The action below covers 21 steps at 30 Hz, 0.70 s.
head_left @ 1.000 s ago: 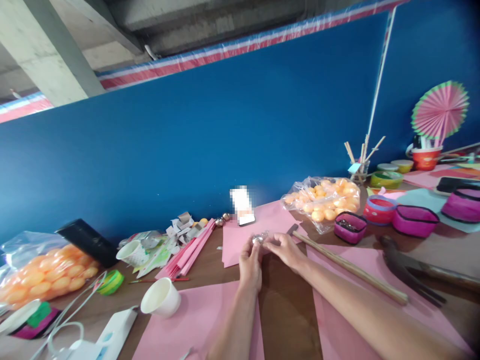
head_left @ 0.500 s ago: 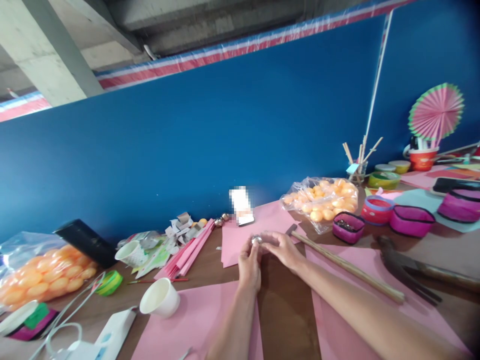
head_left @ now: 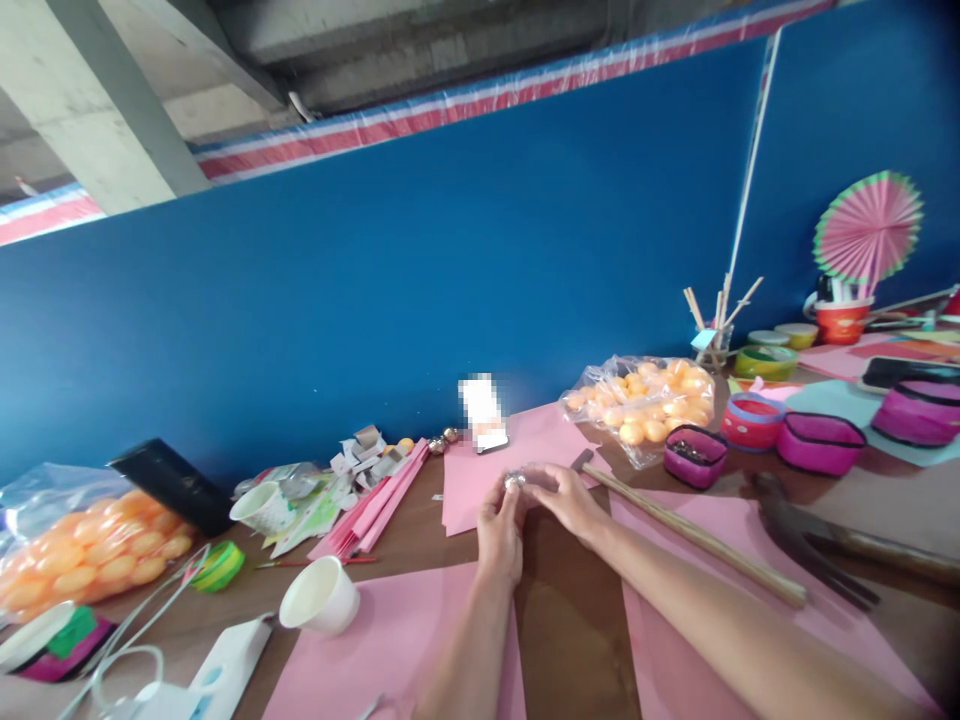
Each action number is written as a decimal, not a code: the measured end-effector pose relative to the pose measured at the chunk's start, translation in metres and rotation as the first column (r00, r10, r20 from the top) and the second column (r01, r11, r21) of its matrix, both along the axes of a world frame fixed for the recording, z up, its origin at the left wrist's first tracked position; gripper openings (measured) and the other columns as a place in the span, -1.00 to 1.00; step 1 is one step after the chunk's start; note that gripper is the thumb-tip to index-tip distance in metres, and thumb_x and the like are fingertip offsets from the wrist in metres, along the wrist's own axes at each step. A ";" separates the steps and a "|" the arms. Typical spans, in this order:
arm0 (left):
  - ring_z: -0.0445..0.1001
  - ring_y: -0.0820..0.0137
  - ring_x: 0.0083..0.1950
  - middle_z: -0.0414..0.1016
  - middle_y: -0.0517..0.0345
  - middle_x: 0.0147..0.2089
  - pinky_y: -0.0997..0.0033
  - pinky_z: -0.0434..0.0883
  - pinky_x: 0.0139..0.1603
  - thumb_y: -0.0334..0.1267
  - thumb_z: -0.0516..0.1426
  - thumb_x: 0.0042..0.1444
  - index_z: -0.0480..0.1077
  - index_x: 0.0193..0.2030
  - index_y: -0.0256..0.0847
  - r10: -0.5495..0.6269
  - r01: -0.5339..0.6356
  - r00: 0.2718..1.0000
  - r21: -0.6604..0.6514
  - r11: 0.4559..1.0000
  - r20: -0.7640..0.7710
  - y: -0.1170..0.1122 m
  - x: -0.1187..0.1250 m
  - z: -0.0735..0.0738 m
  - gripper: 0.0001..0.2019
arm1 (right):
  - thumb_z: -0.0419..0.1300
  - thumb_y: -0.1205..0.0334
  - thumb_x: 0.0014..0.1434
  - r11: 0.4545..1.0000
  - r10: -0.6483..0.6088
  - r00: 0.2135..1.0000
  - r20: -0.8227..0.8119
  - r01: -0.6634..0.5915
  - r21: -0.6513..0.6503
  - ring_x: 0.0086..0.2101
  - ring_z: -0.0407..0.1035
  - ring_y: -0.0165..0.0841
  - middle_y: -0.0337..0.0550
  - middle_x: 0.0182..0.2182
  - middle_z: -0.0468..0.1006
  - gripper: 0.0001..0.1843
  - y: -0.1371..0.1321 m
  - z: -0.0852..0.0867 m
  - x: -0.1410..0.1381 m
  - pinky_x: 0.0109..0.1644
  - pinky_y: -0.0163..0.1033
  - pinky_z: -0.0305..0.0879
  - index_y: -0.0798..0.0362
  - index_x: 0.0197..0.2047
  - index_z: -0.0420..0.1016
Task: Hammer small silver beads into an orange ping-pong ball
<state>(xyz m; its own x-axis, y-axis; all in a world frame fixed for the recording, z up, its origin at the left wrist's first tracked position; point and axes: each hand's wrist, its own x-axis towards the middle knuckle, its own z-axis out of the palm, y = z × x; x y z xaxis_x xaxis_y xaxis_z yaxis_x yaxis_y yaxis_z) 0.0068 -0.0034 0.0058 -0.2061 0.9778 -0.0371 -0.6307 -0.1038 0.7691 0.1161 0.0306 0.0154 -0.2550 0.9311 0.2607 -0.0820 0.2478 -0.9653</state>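
Observation:
Over the brown table (head_left: 570, 640), my two hands meet around a small shiny silver piece (head_left: 515, 479); its exact kind is too small to make out. My left hand (head_left: 500, 532) is closed, its thumb and fingers pinching the piece from below. From the right, my right hand (head_left: 568, 502) reaches its thumb and bent fingertips to the same piece. Behind the hands lies a pink paper stack (head_left: 469, 498). A hammer with a wooden handle (head_left: 697, 530) rests just right of my right hand.
A white cup (head_left: 321, 600) stands on pink paper at left. Bagged orange balls lie at far left and in a second bag (head_left: 649, 400). Magenta containers (head_left: 819, 443) and a larger claw tool (head_left: 814, 540) occupy the right. A lit phone (head_left: 486, 415) leans near the blue wall (head_left: 375, 270).
Both hands hold nearly the same pose around the silver piece. The view has shifted very slightly; nothing else on the table has visibly moved.

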 end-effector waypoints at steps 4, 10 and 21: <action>0.44 0.38 -0.13 0.48 0.02 -0.17 0.30 0.29 0.04 -0.28 0.18 -0.07 0.39 -0.14 -0.29 -0.033 0.033 0.999 0.046 0.998 -0.002 -0.002 -0.001 0.003 -0.70 | 0.15 0.05 -0.02 1.000 -0.011 1.000 -0.005 0.011 -0.004 -0.22 0.40 -0.27 -0.08 -0.26 0.53 -0.65 0.002 -0.003 0.001 -0.10 -0.17 0.30 0.12 -0.22 0.45; 0.42 0.33 -0.09 0.47 -0.03 -0.15 0.33 0.30 0.00 -0.22 0.14 -0.04 0.40 -0.16 -0.32 -0.076 0.084 0.992 0.075 0.994 -0.104 -0.006 0.002 0.009 -0.71 | 0.16 0.07 -0.02 0.999 -0.030 0.999 -0.041 0.029 -0.025 -0.25 0.40 -0.30 -0.10 -0.27 0.52 -0.67 0.001 -0.003 0.001 -0.11 -0.18 0.29 0.12 -0.23 0.43; 0.41 0.30 -0.07 0.47 -0.02 -0.16 0.27 0.27 0.03 -0.26 0.14 -0.03 0.38 -0.12 -0.30 -0.055 0.066 0.993 0.104 0.992 -0.108 -0.004 0.003 0.007 -0.69 | 0.14 0.09 0.02 0.989 -0.033 0.993 0.113 0.016 0.146 -0.23 0.36 -0.33 -0.11 -0.17 0.46 -0.63 -0.005 -0.002 0.001 -0.15 -0.23 0.29 0.07 -0.11 0.38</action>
